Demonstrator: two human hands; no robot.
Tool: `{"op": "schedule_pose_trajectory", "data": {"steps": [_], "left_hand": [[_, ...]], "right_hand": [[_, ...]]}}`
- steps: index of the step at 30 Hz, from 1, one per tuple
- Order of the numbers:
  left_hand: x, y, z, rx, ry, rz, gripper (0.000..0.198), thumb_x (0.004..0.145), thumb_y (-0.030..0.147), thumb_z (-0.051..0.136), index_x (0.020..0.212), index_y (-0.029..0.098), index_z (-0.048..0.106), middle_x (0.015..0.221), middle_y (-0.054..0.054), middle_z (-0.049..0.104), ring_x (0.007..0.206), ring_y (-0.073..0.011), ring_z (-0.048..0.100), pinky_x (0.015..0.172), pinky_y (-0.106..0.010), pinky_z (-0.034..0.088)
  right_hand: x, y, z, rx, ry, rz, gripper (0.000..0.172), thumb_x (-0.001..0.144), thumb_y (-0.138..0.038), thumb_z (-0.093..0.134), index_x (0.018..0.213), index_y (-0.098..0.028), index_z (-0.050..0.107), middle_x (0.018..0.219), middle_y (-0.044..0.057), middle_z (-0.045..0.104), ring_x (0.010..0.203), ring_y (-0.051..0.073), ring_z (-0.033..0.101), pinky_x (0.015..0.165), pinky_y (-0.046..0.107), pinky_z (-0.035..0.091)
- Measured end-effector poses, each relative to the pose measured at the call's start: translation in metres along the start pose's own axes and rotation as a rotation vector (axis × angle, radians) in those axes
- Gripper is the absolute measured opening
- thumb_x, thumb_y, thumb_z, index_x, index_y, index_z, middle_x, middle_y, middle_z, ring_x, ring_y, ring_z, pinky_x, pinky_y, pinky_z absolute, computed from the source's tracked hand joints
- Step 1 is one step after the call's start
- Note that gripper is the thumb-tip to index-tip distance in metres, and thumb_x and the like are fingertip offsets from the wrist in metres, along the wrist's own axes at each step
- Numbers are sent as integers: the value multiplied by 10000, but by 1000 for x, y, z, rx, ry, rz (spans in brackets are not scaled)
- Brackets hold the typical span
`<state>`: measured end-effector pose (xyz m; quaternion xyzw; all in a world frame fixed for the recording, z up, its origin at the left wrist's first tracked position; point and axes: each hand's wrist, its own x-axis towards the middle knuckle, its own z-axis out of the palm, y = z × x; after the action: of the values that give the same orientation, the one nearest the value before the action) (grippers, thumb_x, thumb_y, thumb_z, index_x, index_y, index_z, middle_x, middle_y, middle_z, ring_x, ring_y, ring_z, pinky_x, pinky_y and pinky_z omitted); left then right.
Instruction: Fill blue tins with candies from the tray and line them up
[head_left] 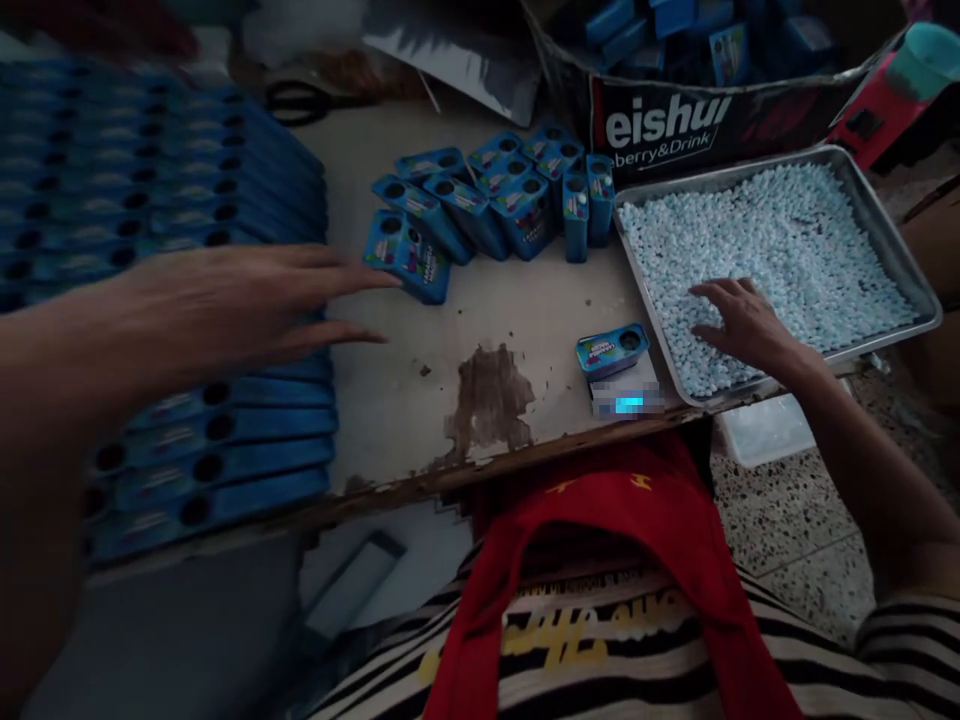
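My left hand is stretched out over the table with thumb and fingers apart and nothing between them. Its fingertips come close to the nearest of several small blue candy boxes, each with a dark round hole on top. My right hand rests at the near left part of a metal tray full of pale blue candy pellets. Its fingers are spread and touch the pellets. Between the hands, one blue box sits on a small scale with a lit display.
Rows of blue boxes fill the table's left side. At the back stands a black carton holding more blue boxes. Scissors lie at the back left, and a pink and teal object stands behind the tray. The worn wooden table edge runs in front.
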<state>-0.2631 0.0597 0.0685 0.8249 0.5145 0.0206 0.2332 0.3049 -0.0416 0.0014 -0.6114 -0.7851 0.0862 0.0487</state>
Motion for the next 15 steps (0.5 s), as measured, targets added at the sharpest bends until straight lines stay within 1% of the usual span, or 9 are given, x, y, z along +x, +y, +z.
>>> {"op": "schedule_pose_trajectory", "data": {"steps": [2, 4, 6, 8, 9, 10, 12, 13, 15], "left_hand": [[4, 14, 7, -22, -21, 56, 1197, 573, 1233, 604, 1345, 351, 843, 1420, -24, 713, 1563, -493, 591, 1414, -756, 294], [13, 23, 16, -92, -6, 78, 1030, 635, 1102, 811, 1311, 326, 863, 1390, -22, 736, 1565, -472, 580, 1441, -736, 237], [21, 30, 26, -148, 7, 54, 815, 695, 823, 1042, 1273, 272, 880, 1341, -33, 757, 1535, -443, 596, 1451, -747, 189], [24, 34, 38, -134, -13, 29, 671, 755, 531, 1130, 1303, 240, 874, 1352, -55, 768, 1491, -421, 630, 1442, -764, 216], [23, 36, 44, -96, -38, 31, 646, 792, 447, 1123, 1345, 236, 862, 1385, -71, 767, 1468, -417, 650, 1429, -762, 262], [20, 38, 49, -50, -56, 44, 631, 829, 424, 1103, 1376, 234, 852, 1412, -87, 767, 1429, -416, 678, 1407, -754, 320], [12, 43, 61, 39, -94, 113, 588, 959, 497, 989, 1458, 239, 817, 1471, -113, 757, 1375, -411, 711, 1350, -699, 431], [7, 48, 67, 68, -106, 161, 560, 1040, 548, 887, 1498, 240, 794, 1488, -123, 756, 1366, -406, 716, 1315, -658, 478], [-2, 62, 80, 78, -96, 243, 536, 1161, 582, 659, 1555, 232, 756, 1493, -139, 766, 1372, -396, 718, 1251, -584, 539]], "right_hand": [[10, -5, 5, -53, -22, -33, 615, 1033, -301, 669, 1640, -198, 658, 1644, 235, 651, 1437, 474, 565, 1201, 635, 443], [17, -11, 7, -110, -23, -14, 555, 1038, -308, 654, 1580, -197, 697, 1588, 247, 673, 1408, 493, 561, 1156, 629, 450], [21, -13, 5, -152, -30, 33, 453, 1028, -314, 660, 1444, -166, 757, 1457, 257, 724, 1326, 482, 605, 1103, 587, 471], [21, -11, 1, -141, -47, 72, 337, 1015, -293, 658, 1288, -150, 794, 1323, 245, 762, 1196, 432, 668, 1025, 517, 496], [19, -9, -2, -104, -48, 85, 278, 1005, -272, 655, 1209, -155, 803, 1257, 226, 776, 1122, 399, 690, 978, 483, 502], [17, -6, -4, -39, -34, 101, 219, 991, -251, 658, 1131, -168, 805, 1175, 197, 785, 1044, 364, 700, 928, 451, 500], [12, 0, -9, 197, 40, 178, 102, 952, -234, 695, 980, -199, 787, 973, 119, 761, 879, 288, 673, 821, 393, 477], [9, 4, -11, 395, 91, 253, 42, 921, -235, 735, 916, -210, 769, 879, 81, 723, 804, 250, 637, 764, 365, 456], [6, 10, -14, 850, 174, 427, 94, 864, -265, 815, 847, -223, 733, 769, 25, 645, 687, 179, 538, 654, 312, 392]]}}
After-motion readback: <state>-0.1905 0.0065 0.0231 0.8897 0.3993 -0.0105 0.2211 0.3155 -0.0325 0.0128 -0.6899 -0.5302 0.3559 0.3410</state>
